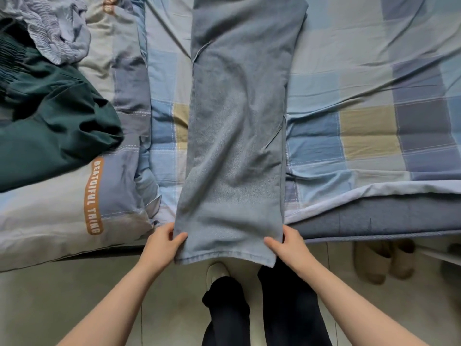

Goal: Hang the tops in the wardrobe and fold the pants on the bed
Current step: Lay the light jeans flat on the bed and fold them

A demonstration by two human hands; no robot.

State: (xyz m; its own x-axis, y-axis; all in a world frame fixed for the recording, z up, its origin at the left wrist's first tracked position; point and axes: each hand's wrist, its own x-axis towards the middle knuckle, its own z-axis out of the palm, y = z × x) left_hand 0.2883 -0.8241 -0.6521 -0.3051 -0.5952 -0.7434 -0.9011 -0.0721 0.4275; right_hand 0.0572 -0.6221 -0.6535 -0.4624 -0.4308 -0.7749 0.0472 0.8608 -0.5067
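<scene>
- A pair of pale blue-grey denim pants (237, 136) lies flat on a bed covered by a checked sheet of blue, grey and tan squares (361, 96), seen from above by a camera on the person's head.
- The pants look already doubled leg over leg, forming one long strip. Its long axis runs straight away from the person, from the hem at the near edge of the bed to the far end, which passes out of view at the top.
- The hem end hangs just over the bed's edge, above the floor and the person's dark-clad legs.
- The left hand (162, 242) pinches the left corner of the hem, thumb on top of the cloth and fingers curled beneath.
- The right hand (287, 242) pinches the right corner the same way. Each grip is clamped on the denim, and the two are level with each other.
- Both hands are equally near. The whole length of the pants lies ahead of them, so the likely next move is to carry the hem forward along that axis towards the far end.
- To the left, well apart from the pants, a dark green garment (50, 121) and a crumpled pale striped garment (57, 31) rest on a grey-blue quilt with an orange printed band (93, 196).
</scene>
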